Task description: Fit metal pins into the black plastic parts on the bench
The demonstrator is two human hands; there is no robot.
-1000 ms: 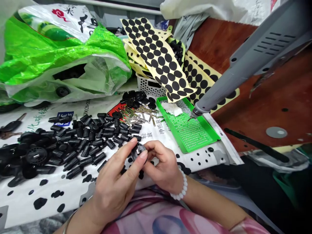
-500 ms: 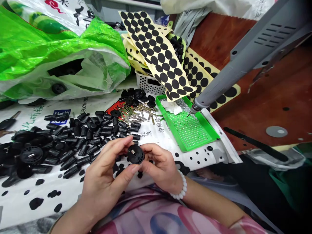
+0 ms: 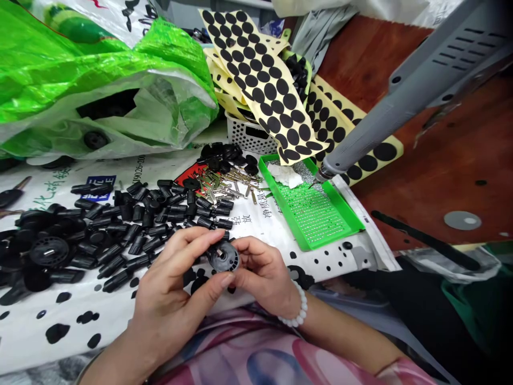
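Observation:
A round black plastic knob (image 3: pixel 225 258) with a metal piece in its centre is held between both hands, its slotted face turned up toward me. My left hand (image 3: pixel 182 283) closes on its left side with thumb and fingers. From the right, my right hand (image 3: pixel 262 272), with a white bead bracelet at the wrist, pinches the edge of the same part. Just beyond lie many black ribbed cylinders (image 3: pixel 138 243). A similar round black part (image 3: pixel 49 251) rests on the pile at left. Small metal strips (image 3: pixel 226 182) are heaped behind the hands.
A green tray (image 3: pixel 320 219) with small screws and a white lump stands right of centre. Above it points a grey electric screwdriver (image 3: pixel 360 128). Sheets of black round stickers (image 3: pixel 260 80) lean over a white basket (image 3: pixel 250 136). A green-white sack (image 3: pixel 108 107) fills the upper left.
The round black part has tilted in my fingers, showing more of its slotted face. Both hands keep hold of it. The view has shifted slightly.

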